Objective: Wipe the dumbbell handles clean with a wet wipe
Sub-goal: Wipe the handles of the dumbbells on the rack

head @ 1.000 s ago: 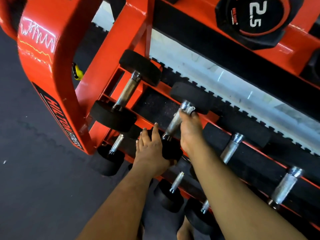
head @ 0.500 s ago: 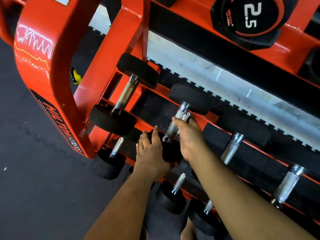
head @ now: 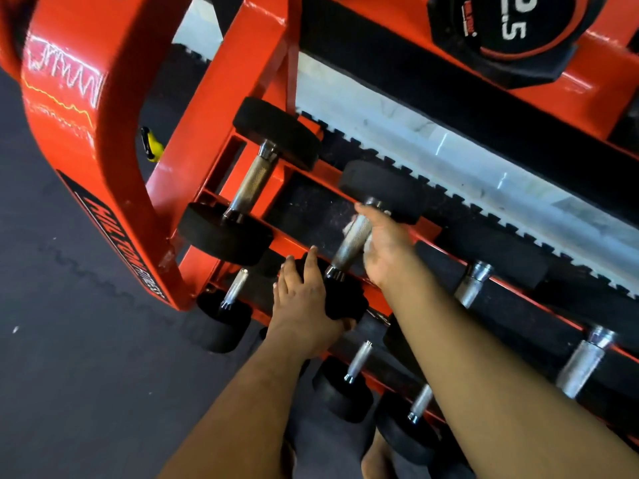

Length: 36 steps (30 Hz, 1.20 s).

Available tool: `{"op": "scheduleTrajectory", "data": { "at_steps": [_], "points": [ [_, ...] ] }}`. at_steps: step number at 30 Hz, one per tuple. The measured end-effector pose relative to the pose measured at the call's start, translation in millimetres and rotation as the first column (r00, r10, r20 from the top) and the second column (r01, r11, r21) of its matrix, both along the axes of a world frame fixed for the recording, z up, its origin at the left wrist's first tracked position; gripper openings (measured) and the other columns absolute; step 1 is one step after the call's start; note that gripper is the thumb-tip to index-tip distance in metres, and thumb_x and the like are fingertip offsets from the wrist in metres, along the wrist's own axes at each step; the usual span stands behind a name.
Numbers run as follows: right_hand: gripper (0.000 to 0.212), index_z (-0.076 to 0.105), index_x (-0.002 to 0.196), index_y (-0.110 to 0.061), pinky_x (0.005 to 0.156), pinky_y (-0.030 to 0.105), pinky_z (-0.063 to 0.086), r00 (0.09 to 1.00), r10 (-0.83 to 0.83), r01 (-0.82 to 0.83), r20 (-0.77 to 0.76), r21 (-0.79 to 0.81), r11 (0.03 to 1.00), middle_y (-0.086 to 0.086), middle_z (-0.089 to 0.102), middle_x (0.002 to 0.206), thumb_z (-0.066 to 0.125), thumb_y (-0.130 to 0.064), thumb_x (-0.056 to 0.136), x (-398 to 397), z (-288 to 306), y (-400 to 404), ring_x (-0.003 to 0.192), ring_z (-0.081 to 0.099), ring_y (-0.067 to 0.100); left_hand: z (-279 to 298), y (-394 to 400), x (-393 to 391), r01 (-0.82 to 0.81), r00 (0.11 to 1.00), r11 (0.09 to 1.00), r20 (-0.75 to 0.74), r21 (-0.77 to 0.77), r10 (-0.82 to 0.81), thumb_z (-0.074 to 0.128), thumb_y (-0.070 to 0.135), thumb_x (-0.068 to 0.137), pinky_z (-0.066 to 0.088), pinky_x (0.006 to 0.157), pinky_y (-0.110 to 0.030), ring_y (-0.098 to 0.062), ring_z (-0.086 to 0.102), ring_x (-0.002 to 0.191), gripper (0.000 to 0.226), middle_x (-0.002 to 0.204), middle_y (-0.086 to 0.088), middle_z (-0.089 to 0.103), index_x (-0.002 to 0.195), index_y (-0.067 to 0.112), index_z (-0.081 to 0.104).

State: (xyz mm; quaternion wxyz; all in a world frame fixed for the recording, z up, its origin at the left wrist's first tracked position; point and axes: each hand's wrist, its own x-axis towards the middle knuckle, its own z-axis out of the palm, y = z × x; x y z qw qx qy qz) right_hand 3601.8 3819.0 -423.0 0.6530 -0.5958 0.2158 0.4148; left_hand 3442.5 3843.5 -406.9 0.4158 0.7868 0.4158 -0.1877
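the dumbbell handle (head: 352,240) being cleaned is seen on the middle shelf of the orange rack (head: 114,188), second from the rack's left end. its long axis is tilted, running from the near black head (head: 340,299) up and away to the far head (head: 383,188). the handle lies just to the left of the right hand (head: 387,250), which is the nearer one to it and is wrapped round its far side. the wet wipe (head: 349,227) is glimpsed as a pale scrap between that palm and the metal. the right fingers are curled over the upper part of the handle, clamped on wipe and bar together. the left hand (head: 304,305) is laid on the near head, fingers straight and close together, seemingly steadying it. a stroke along the bar's axis is judged the likely next move. other handles alongside are left untouched.
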Motion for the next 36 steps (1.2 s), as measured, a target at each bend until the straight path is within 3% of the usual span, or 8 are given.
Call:
{"op": "scheduleTrajectory", "data": {
  "at_steps": [7, 10, 13, 17, 22, 28, 31, 36],
  "points": [
    [0.016, 0.064, 0.097, -0.012, 0.084, 0.034, 0.054, 0.999, 0.046, -0.046, 0.003, 0.049, 0.998, 0.005, 0.065, 0.081, 0.073, -0.020, 0.087, -7.0, -10.7, -9.1, 0.077, 0.065, 0.017, 2.8, 1.4, 0.1, 0.006, 1.000, 1.000, 0.005, 0.000, -0.006, 0.086, 0.048, 0.072, 0.002, 0.127, -0.051, -0.031, -0.013, 0.156, 0.135, 0.167, -0.016, -0.015, 0.160, 0.028, -0.014],
    [0.012, 0.063, 0.088, -0.016, 0.069, 0.027, 0.053, 0.998, 0.055, -0.055, -0.026, -0.007, 0.998, 0.001, 0.061, 0.074, 0.074, -0.021, 0.087, -8.4, -6.3, -1.0, 0.065, 0.062, 0.013, 2.0, 0.6, 0.7, 0.009, 1.000, 1.000, -0.006, -0.005, -0.009, 0.087, 0.047, 0.071, 0.001, 0.127, -0.051, -0.031, -0.014, 0.156, 0.136, 0.167, -0.016, -0.015, 0.160, 0.030, -0.015],
    [0.012, 0.062, 0.087, -0.016, 0.077, 0.029, 0.050, 0.990, 0.083, -0.080, -0.115, 0.028, 0.996, 0.001, 0.060, 0.080, 0.072, -0.021, 0.090, -9.9, -2.5, 2.4, 0.072, 0.060, 0.014, 4.2, 0.6, 0.8, 0.003, 1.000, 1.000, -0.003, -0.005, -0.003, 0.086, 0.049, 0.071, 0.000, 0.127, -0.050, -0.030, -0.014, 0.156, 0.137, 0.167, -0.016, -0.016, 0.160, 0.029, -0.016],
    [0.014, 0.063, 0.095, -0.017, 0.087, 0.036, 0.050, 0.992, 0.125, -0.125, 0.017, 0.036, 0.991, 0.002, 0.066, 0.084, 0.073, -0.025, 0.088, -18.3, -11.6, -17.2, 0.080, 0.064, 0.016, 0.5, 0.9, 0.2, 0.002, 1.000, 1.000, -0.004, -0.002, -0.002, 0.087, 0.050, 0.070, 0.000, 0.127, -0.050, -0.030, -0.014, 0.156, 0.137, 0.167, -0.016, -0.015, 0.160, 0.030, -0.016],
    [0.019, 0.062, 0.094, -0.014, 0.073, 0.030, 0.053, 0.976, 0.188, -0.190, -0.108, -0.008, 0.982, 0.003, 0.062, 0.083, 0.077, -0.024, 0.086, -21.8, -8.1, -5.8, 0.070, 0.063, 0.016, 3.0, 0.0, 1.2, 0.002, 1.000, 1.000, -0.015, 0.012, -0.002, 0.087, 0.050, 0.069, 0.000, 0.127, -0.049, -0.032, -0.010, 0.156, 0.138, 0.167, -0.017, -0.013, 0.160, 0.029, -0.015],
    [0.024, 0.063, 0.101, -0.016, 0.075, 0.038, 0.058, 0.956, 0.289, -0.291, -0.040, -0.028, 0.956, 0.006, 0.066, 0.083, 0.077, -0.029, 0.086, -31.7, -14.3, -28.6, 0.078, 0.067, 0.021, -0.4, 1.2, 1.3, 0.002, 1.000, 1.000, -0.012, -0.011, -0.003, 0.087, 0.048, 0.069, -0.001, 0.127, -0.050, -0.030, -0.013, 0.156, 0.138, 0.167, -0.016, -0.015, 0.159, 0.032, -0.017],
    [0.020, 0.067, 0.094, -0.014, 0.080, 0.037, 0.058, 0.916, 0.371, -0.381, -0.154, -0.041, 0.924, 0.006, 0.070, 0.090, 0.078, -0.027, 0.085, -29.4, -9.8, -20.3, 0.081, 0.069, 0.021, 2.5, 0.7, 1.2, 0.007, 1.000, 1.000, -0.016, 0.002, -0.007, 0.088, 0.046, 0.070, -0.002, 0.127, -0.050, -0.030, -0.013, 0.156, 0.138, 0.167, -0.016, -0.015, 0.159, 0.031, -0.017],
    [0.006, 0.064, 0.088, -0.016, 0.092, 0.035, 0.051, 0.989, 0.090, -0.074, -0.113, 0.139, 0.988, 0.004, 0.066, 0.086, 0.068, -0.019, 0.092, 8.7, -10.9, -10.5, 0.080, 0.063, 0.017, -1.2, 1.6, -0.3, 0.015, 1.000, 1.000, -0.008, 0.021, -0.015, 0.088, 0.047, 0.071, -0.002, 0.127, -0.050, -0.031, -0.012, 0.156, 0.137, 0.167, -0.017, -0.014, 0.160, 0.031, -0.016]
  ]
}}
